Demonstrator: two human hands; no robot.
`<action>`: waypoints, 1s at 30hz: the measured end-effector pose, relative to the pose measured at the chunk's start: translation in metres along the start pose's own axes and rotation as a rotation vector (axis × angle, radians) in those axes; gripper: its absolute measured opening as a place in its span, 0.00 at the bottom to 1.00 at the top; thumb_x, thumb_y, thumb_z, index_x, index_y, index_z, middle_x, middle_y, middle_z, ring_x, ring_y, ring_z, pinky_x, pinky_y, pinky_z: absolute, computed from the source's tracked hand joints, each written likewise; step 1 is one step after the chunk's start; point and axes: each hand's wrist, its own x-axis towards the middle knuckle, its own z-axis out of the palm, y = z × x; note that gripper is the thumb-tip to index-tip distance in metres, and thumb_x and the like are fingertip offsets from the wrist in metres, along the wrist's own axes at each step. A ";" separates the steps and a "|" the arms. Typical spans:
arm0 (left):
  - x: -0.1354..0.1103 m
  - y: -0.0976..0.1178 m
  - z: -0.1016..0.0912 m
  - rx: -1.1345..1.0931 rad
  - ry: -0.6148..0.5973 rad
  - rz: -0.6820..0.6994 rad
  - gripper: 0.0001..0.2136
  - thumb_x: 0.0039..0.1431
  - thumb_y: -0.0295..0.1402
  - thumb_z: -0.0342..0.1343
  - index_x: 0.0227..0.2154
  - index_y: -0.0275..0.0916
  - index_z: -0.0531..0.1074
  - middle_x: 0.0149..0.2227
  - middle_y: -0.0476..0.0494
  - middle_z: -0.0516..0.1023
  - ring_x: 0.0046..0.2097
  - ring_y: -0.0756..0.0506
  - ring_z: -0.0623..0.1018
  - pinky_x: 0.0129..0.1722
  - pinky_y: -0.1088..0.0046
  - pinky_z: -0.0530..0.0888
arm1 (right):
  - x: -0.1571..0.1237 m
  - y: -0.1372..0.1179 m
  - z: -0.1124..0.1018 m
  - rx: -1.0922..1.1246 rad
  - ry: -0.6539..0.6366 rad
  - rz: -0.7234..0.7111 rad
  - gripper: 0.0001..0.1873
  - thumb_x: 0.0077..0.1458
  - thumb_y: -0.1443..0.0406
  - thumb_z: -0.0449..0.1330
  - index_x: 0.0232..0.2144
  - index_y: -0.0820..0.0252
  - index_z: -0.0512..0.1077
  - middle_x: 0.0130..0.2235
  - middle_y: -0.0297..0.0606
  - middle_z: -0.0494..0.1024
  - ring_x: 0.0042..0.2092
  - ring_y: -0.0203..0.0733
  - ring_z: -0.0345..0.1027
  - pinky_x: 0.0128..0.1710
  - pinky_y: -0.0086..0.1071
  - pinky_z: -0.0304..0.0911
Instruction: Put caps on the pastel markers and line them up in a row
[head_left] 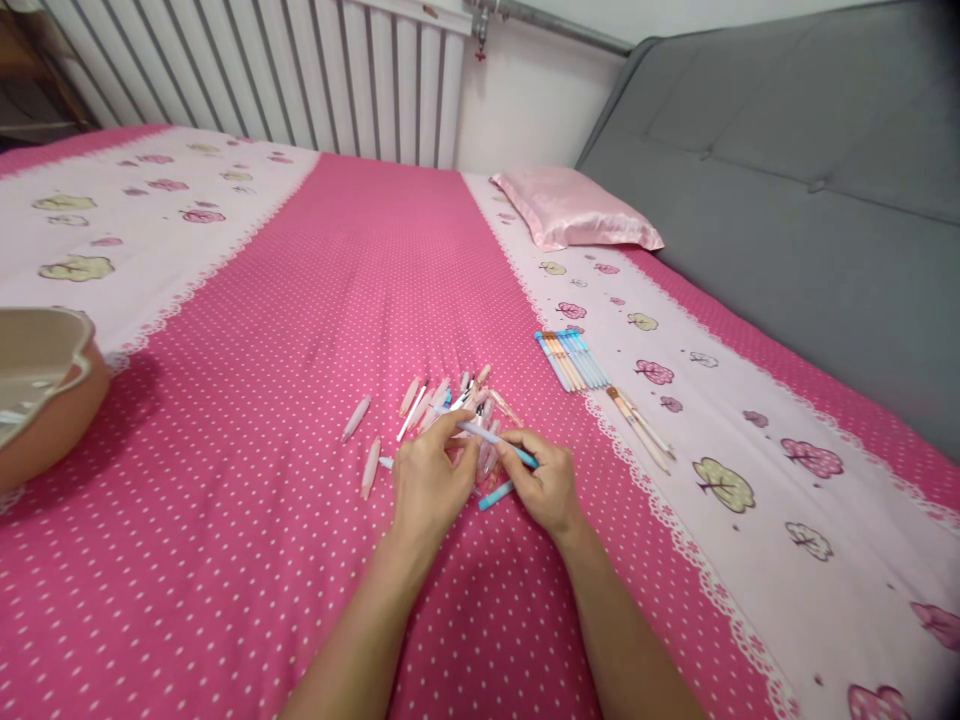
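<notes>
Between my two hands is a pale blue pen [481, 432] with a brighter blue end, held slantwise above the bed. My left hand [431, 475] pinches its pale end, and my right hand [544, 480] grips it near the blue end. Under and behind the hands lies a loose pile of pens [431, 402], mostly pink and white. Below my right hand another pen with a blue end [495, 496] rests on the sheet. Two pale pink pens, one nearer [371, 467] and one farther [356, 418], lie apart on the left.
To the right, a neat row of blue and peach pens [571, 360] lies side by side, with a few brown-ended pens [641, 430] below it. An orange-pink basin [52, 410] stands at the left edge. Farther back are a pink pillow [577, 205] and a grey headboard [780, 150].
</notes>
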 end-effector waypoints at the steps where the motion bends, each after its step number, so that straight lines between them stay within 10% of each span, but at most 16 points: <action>1: 0.000 0.000 0.000 0.001 0.000 0.001 0.14 0.52 0.33 0.53 0.42 0.45 0.72 0.34 0.48 0.80 0.37 0.46 0.78 0.37 0.70 0.74 | 0.000 0.000 0.000 -0.007 -0.001 -0.012 0.09 0.56 0.63 0.54 0.32 0.61 0.72 0.24 0.31 0.72 0.23 0.31 0.63 0.25 0.25 0.58; 12: 0.001 0.002 0.000 0.013 -0.003 -0.022 0.14 0.51 0.33 0.54 0.43 0.45 0.73 0.33 0.47 0.80 0.36 0.45 0.79 0.37 0.70 0.74 | 0.000 0.008 0.004 -0.014 0.062 -0.011 0.15 0.48 0.61 0.62 0.40 0.57 0.71 0.35 0.36 0.77 0.33 0.37 0.70 0.34 0.28 0.65; 30: 0.001 0.001 0.000 0.002 0.006 0.005 0.13 0.52 0.32 0.53 0.42 0.44 0.73 0.35 0.48 0.80 0.37 0.46 0.79 0.37 0.70 0.74 | 0.000 0.004 0.004 0.023 0.060 0.041 0.09 0.53 0.61 0.58 0.34 0.60 0.71 0.27 0.34 0.77 0.24 0.34 0.68 0.25 0.26 0.63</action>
